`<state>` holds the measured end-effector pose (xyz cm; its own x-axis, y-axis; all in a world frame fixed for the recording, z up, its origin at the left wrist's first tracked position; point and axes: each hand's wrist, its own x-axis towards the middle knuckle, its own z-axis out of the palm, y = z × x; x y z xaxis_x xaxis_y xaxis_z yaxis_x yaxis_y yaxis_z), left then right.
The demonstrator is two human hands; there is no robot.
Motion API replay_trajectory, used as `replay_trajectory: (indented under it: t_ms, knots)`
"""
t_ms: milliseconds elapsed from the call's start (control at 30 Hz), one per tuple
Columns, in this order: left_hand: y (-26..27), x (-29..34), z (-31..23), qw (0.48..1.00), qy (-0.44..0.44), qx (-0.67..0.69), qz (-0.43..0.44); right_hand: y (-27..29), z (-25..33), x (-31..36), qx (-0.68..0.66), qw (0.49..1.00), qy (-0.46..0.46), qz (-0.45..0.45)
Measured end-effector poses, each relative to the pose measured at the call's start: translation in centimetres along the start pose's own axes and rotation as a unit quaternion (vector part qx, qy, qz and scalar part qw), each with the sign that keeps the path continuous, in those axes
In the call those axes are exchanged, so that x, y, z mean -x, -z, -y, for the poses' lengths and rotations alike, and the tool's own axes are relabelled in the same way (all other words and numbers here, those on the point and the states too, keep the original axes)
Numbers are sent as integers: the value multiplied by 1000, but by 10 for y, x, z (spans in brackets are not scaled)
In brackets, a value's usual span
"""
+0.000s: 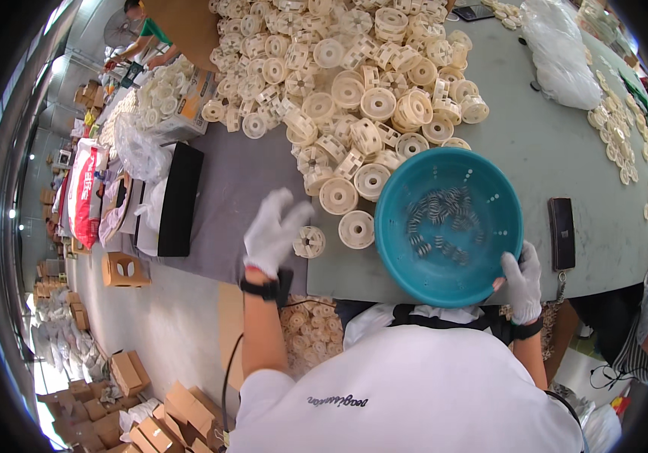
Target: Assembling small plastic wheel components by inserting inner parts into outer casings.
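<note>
My left hand [269, 232], in a white glove, is over the table's front edge with its fingers spread and nothing visible in it. Right beside its fingertips lies a cream plastic wheel-shaped part [309, 241] with a slotted face. My right hand [522, 281], also gloved, grips the near right rim of a teal plastic basin [452, 288]. Inside the basin are several small black-and-white striped pieces [444, 208], which look like springs or coils. A large heap of cream spool-like plastic parts [346, 90] spreads behind and left of the basin.
A dark phone [561, 234] lies right of the basin. Flat cream rings [617, 136] and a clear plastic bag [561, 57] are farther right. A black box [180, 200] stands at left. Cardboard boxes [180, 415] sit on the floor. Other people [150, 38] work nearby.
</note>
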<state>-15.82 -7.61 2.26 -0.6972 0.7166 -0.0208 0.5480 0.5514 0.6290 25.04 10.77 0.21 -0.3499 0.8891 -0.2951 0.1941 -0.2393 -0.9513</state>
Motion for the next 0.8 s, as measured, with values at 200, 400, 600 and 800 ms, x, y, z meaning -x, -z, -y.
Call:
replay_trajectory:
  t_ms: [200, 400, 600, 800]
  knots:
    - [-46, 86, 8, 992, 3, -125, -36, 34, -2, 5, 241, 965, 47, 87]
    - [-46, 82, -77, 960, -192, 183, -86, 2, 67, 4, 54, 990, 127, -15]
    - [-90, 58, -157, 901, -413, 135, 11, -66, 80, 3, 78, 956, 193, 207]
    - [-93, 61, -163, 789, -44, 566, 235, -62, 75, -1, 14, 953, 188, 237]
